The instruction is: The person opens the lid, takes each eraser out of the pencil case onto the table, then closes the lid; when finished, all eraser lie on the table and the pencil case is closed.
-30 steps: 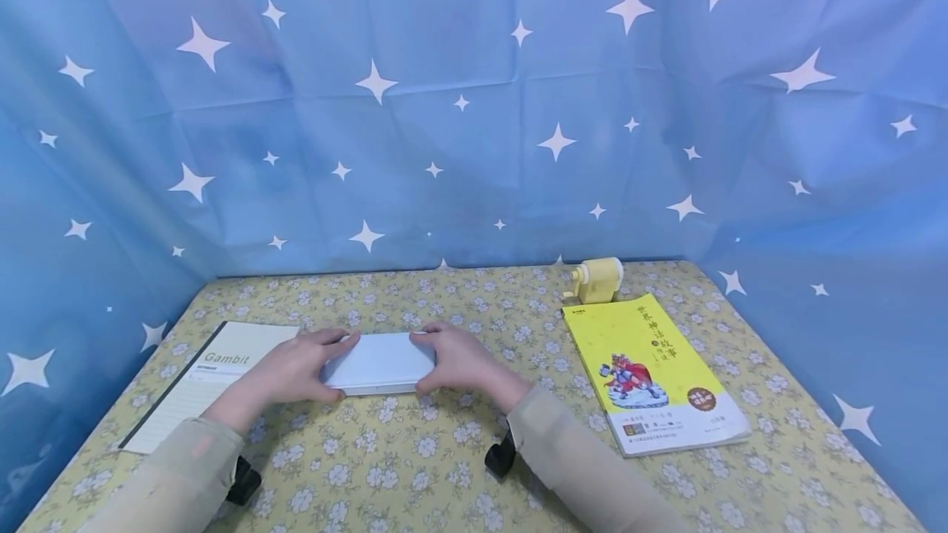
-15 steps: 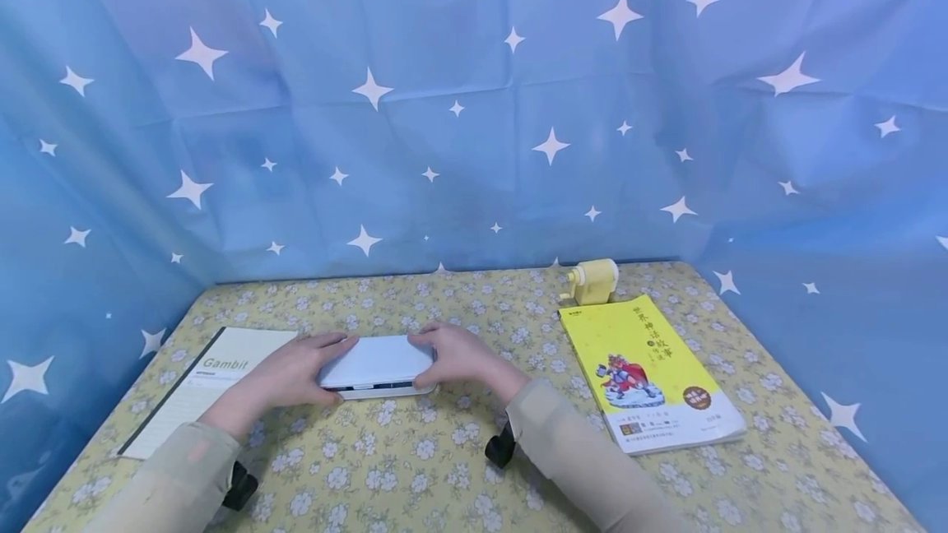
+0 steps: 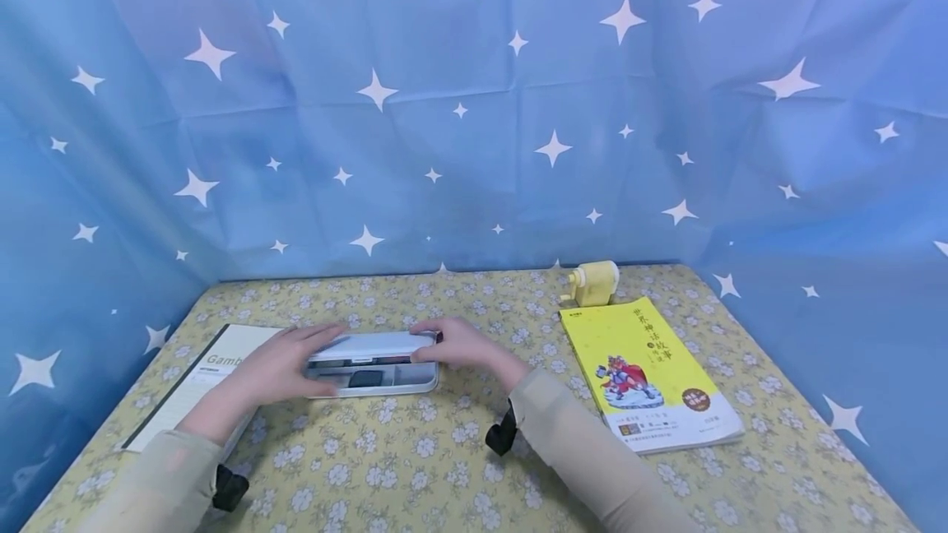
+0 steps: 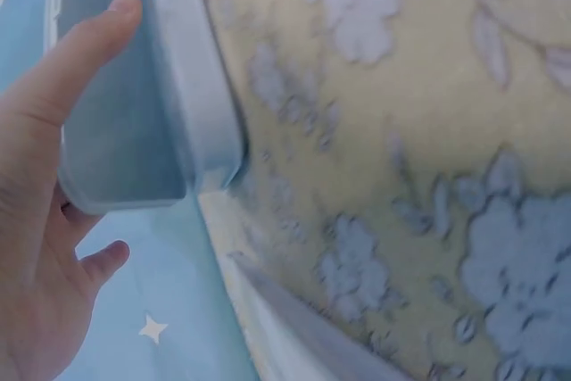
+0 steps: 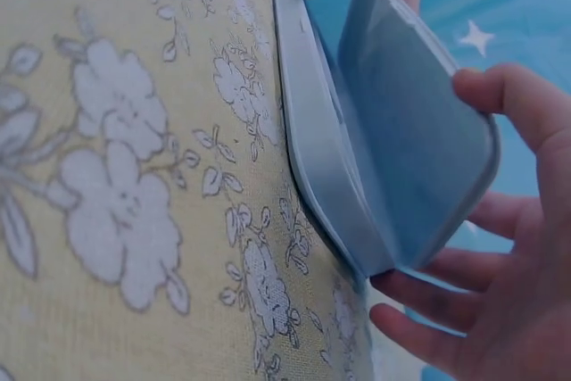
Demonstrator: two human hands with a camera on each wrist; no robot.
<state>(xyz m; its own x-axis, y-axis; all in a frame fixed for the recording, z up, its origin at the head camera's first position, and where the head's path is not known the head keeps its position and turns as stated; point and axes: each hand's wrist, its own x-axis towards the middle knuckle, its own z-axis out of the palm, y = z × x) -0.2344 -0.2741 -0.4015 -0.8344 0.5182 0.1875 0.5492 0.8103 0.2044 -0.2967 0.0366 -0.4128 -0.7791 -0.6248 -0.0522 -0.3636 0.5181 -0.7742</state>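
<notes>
left hand (image 3: 277, 368) | curled fingers grip pencil case (image 3: 372, 368) lid's left end, lower centre | right hand (image 3: 461, 345) | curled fingers grip lid's right end, half raised

Both arms wear long beige sleeves (image 3: 585, 451), each with a black strap-on camera mount (image 3: 502, 437) fixed under the wrist, hands bare.

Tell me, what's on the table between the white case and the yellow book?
Nothing but flowered tablecloth. In the head view, the stretch from the case to the book is bare apart from the right hand gripping the lid's end.
</notes>
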